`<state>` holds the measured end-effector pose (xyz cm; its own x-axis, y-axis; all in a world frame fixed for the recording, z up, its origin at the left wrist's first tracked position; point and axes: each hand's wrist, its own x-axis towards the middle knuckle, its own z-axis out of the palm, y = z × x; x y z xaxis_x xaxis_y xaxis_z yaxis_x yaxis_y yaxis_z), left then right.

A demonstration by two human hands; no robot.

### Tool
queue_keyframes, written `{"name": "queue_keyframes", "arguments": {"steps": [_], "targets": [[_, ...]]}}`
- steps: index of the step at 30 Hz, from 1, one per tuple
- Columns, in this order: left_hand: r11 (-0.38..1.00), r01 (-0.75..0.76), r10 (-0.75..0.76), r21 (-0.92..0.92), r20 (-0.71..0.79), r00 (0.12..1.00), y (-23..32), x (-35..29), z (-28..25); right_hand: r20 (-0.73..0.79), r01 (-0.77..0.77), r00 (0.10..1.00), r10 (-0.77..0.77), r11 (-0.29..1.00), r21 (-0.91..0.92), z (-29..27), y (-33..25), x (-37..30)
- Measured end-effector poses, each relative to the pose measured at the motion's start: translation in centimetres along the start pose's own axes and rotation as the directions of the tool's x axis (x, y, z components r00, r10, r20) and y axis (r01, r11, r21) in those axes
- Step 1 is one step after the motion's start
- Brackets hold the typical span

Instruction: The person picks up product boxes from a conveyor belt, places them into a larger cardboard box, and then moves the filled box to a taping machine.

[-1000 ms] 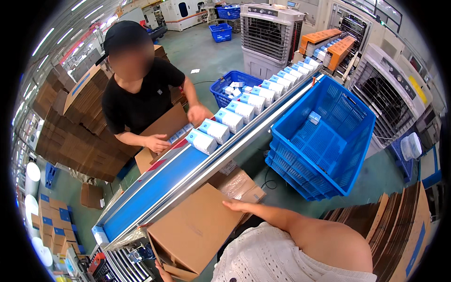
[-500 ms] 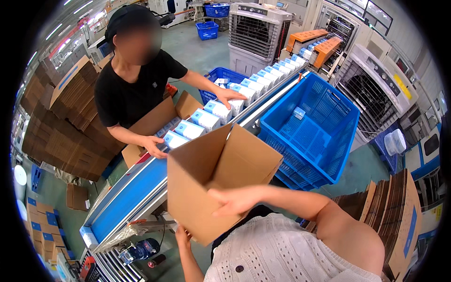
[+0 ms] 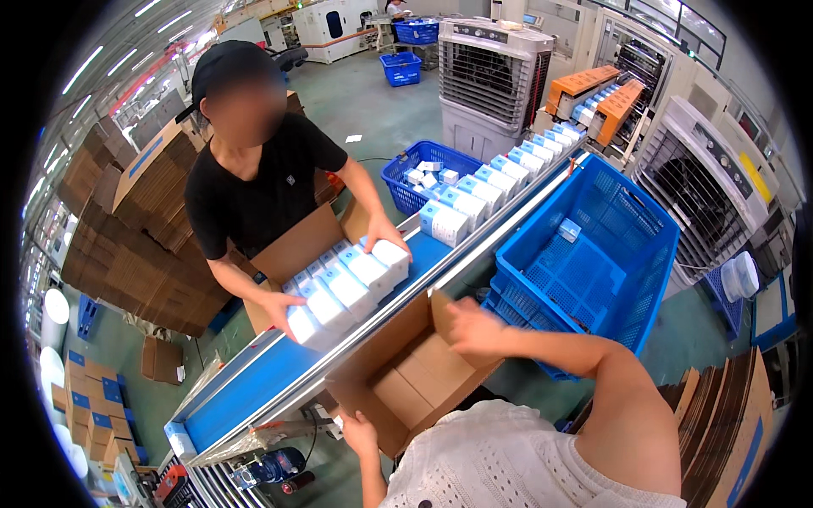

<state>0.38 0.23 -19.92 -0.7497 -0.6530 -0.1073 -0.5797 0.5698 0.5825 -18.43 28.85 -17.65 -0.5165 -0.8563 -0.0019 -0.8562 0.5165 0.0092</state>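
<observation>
An open cardboard box (image 3: 405, 391) is tilted in front of me, its mouth up and its bare inside floor showing. My left hand (image 3: 360, 433) grips the box's near left edge, fingers along the outside. At its far right flap, my right hand (image 3: 476, 328) has its fingers bent on the cardboard, slightly blurred. Across the blue conveyor belt (image 3: 254, 381), a co-worker in black squeezes a row of white-and-blue cartons (image 3: 345, 286) between two hands. Beside that row stands the co-worker's own cardboard box (image 3: 298, 241), with more cartons in it.
More cartons (image 3: 483, 188) line the belt up to an orange-sided machine (image 3: 622, 110). A large blue crate (image 3: 656, 279) on my right holds one small carton. Behind the belt sits a blue basket (image 3: 402, 199) of cartons. Flattened cardboard stacks (image 3: 728, 432) stand at my right and far left.
My box has tipped so its inside faces me, and my right hand has moved from its side to the far right flap. The co-worker has gathered a row of cartons off the belt.
</observation>
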Motion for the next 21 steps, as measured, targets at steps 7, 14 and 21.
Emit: {"name": "queue_keyframes", "arguments": {"steps": [7, 14, 21], "targets": [[0.996, -0.067, 0.070, 0.059, -0.048, 0.996, 2.3, 1.0, 0.9, 0.523, -0.371, 0.783, 0.336, 0.928, -0.042, 9.1, 3.3, -1.2], [0.913, 0.072, 0.051, -0.402, 0.286, 0.957, -15.2, 4.0, 1.3, 0.688, -0.576, 0.616, 0.385, 0.815, 0.060, 13.2, 4.0, -0.6], [0.869, 0.013, -0.138, 0.496, 0.217, 0.966, -9.1, 4.1, 8.2, 0.608, -0.580, 0.485, 0.628, 0.752, -0.314, 13.5, 1.9, 0.9]]}}
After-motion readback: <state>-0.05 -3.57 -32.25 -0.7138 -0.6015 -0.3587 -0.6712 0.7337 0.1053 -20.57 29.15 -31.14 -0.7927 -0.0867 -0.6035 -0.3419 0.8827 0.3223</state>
